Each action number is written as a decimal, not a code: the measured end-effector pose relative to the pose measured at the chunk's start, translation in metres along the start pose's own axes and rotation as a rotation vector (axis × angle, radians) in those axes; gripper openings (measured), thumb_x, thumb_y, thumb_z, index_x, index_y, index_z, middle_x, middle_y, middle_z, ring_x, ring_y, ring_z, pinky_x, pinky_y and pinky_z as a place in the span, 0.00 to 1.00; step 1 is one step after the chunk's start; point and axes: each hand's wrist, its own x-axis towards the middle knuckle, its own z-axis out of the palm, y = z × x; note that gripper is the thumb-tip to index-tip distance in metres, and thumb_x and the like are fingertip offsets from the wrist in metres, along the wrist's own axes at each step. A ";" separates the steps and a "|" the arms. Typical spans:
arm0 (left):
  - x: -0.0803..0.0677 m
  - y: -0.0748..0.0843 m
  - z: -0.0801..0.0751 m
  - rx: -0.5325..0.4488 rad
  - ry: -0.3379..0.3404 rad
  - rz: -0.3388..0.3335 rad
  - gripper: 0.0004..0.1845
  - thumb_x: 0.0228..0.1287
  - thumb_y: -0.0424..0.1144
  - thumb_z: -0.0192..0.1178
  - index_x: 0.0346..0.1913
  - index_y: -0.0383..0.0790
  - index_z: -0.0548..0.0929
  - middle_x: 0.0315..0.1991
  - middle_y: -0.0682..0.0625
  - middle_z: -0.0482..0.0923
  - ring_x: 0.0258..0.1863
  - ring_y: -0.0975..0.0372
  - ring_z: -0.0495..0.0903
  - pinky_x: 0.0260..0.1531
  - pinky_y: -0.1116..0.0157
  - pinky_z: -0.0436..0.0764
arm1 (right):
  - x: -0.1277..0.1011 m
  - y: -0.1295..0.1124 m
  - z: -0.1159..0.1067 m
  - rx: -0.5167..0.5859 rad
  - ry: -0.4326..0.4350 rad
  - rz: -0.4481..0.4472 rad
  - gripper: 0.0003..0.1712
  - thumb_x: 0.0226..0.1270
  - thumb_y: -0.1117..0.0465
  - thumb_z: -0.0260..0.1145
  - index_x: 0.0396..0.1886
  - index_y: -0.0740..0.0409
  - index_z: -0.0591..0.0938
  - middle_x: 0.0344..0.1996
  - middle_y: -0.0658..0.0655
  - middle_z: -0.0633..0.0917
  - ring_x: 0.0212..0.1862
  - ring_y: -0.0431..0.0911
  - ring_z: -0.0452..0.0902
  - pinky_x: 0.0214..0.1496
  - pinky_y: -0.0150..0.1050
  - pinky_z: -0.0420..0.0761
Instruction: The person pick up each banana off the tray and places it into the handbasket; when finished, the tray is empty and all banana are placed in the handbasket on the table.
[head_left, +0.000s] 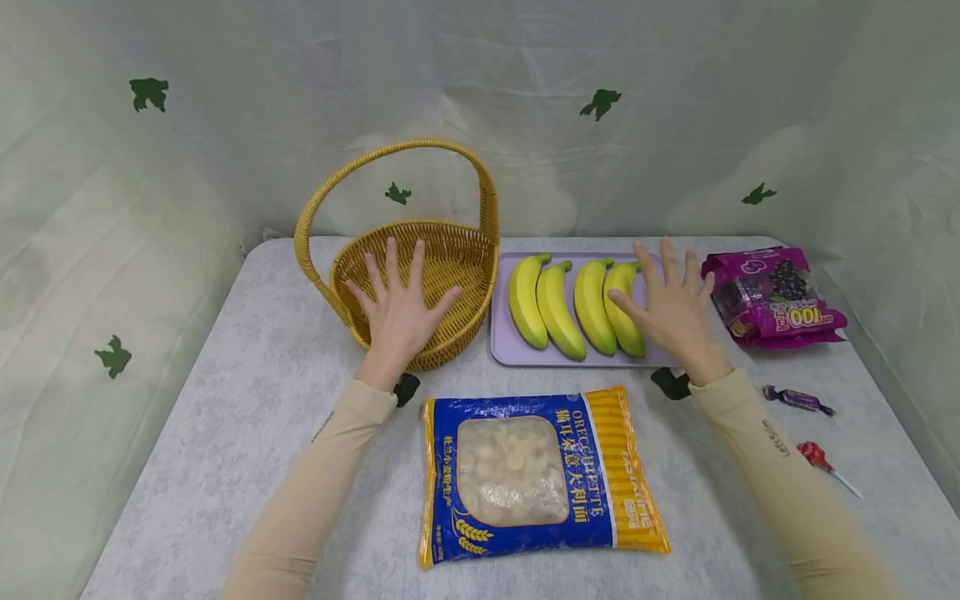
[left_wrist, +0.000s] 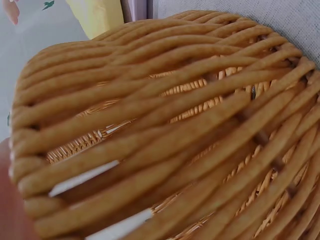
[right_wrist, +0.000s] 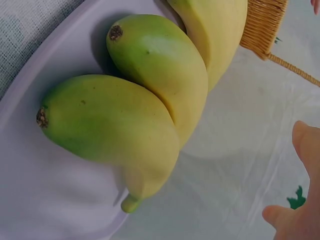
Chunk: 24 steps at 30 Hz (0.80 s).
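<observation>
The fingers of the left hand (head_left: 397, 312) were spread wide and straight, holding nothing, poised over the near rim of the wicker basket (head_left: 450, 250); whether the palm touched the weave could not be told, though the left wrist view showed the woven rim (left_wrist: 165, 130) very close beneath it. The fingers of the right hand (head_left: 671, 308) were likewise splayed and empty, hovering over the right end of the lilac tray (head_left: 501, 333), with the thumb just beside the rightmost banana (head_left: 624, 310); the right wrist view showed two green-tipped bananas (right_wrist: 125, 125) lying side by side on the tray (right_wrist: 45, 190), untouched.

Outward from the hands, four bananas lay in a row on the tray, which stood just to the right of the basket; a blue and yellow bag of orecchiette pasta (head_left: 536, 471) lay flat nearer the person, between the two beige sleeves; a purple snack packet (head_left: 772, 298) lay at the far right, with a wrapped sweet (head_left: 797, 399) and a red lollipop (head_left: 817, 459) nearer.

Judged from this, the work stood at its opening, nothing yet gripped; a next move would likely call for the right hand to lower and curl round a banana while the left steadied the basket.
</observation>
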 end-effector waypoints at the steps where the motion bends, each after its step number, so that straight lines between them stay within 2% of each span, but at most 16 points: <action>1: 0.000 0.000 0.000 0.001 -0.003 0.000 0.48 0.62 0.73 0.41 0.77 0.54 0.39 0.75 0.41 0.28 0.70 0.40 0.23 0.58 0.31 0.30 | 0.000 0.000 0.000 -0.001 -0.001 0.000 0.50 0.66 0.28 0.45 0.78 0.50 0.47 0.74 0.67 0.41 0.70 0.71 0.27 0.60 0.75 0.33; 14: -0.001 0.002 -0.003 -0.004 -0.019 0.005 0.48 0.62 0.71 0.46 0.77 0.52 0.41 0.75 0.41 0.27 0.69 0.40 0.22 0.57 0.32 0.25 | 0.000 0.001 0.002 0.002 -0.005 -0.001 0.49 0.66 0.29 0.47 0.78 0.48 0.46 0.74 0.66 0.40 0.70 0.70 0.27 0.60 0.75 0.32; 18: -0.001 0.002 -0.005 -0.004 -0.025 0.010 0.48 0.63 0.71 0.44 0.77 0.53 0.40 0.75 0.41 0.26 0.69 0.40 0.21 0.57 0.32 0.24 | -0.001 0.002 0.000 0.004 -0.010 -0.005 0.49 0.67 0.31 0.48 0.78 0.48 0.46 0.74 0.66 0.40 0.70 0.71 0.28 0.61 0.75 0.33; 21: -0.004 0.002 -0.008 -0.001 -0.020 0.027 0.47 0.63 0.72 0.42 0.77 0.54 0.40 0.76 0.42 0.28 0.70 0.41 0.22 0.58 0.32 0.26 | -0.002 0.001 -0.003 0.036 -0.007 -0.018 0.48 0.68 0.32 0.50 0.78 0.48 0.46 0.74 0.67 0.41 0.70 0.71 0.30 0.62 0.74 0.33; 24: -0.011 0.002 -0.013 -0.042 -0.003 0.063 0.46 0.63 0.71 0.43 0.77 0.56 0.42 0.76 0.44 0.30 0.71 0.43 0.23 0.60 0.33 0.29 | -0.001 0.002 -0.005 0.111 0.013 -0.060 0.47 0.69 0.35 0.52 0.78 0.50 0.47 0.74 0.68 0.43 0.71 0.70 0.34 0.63 0.72 0.35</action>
